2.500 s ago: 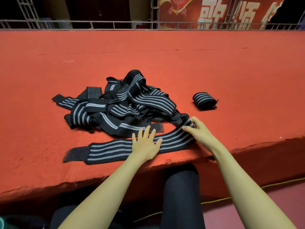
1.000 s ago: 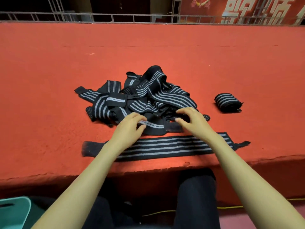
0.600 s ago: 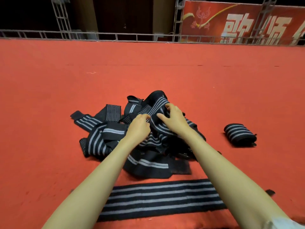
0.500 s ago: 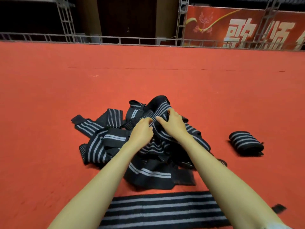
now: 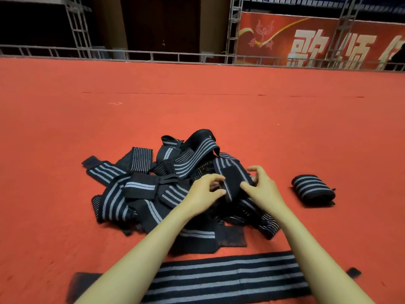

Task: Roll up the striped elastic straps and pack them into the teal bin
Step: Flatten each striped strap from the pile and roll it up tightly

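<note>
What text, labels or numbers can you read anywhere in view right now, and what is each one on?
"歌颂": two large pale characters on the red banner behind the metal railing; a third is cut off at the frame's right edge.
The banner's gold emblem has small marks beneath it, too blurred to read.
The striped straps and rolled strap show no readable label.

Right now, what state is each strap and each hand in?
Rolled strap: wound tight, lying alone on the red carpet, right of the pile.
Flat strap: unrolled, laid out straight nearest the person.
Strap pile: tangled, unrolled.
Left hand: fingers curled, pinching a black strap end on the pile.
Right hand: fingers curled around that same end.
</note>
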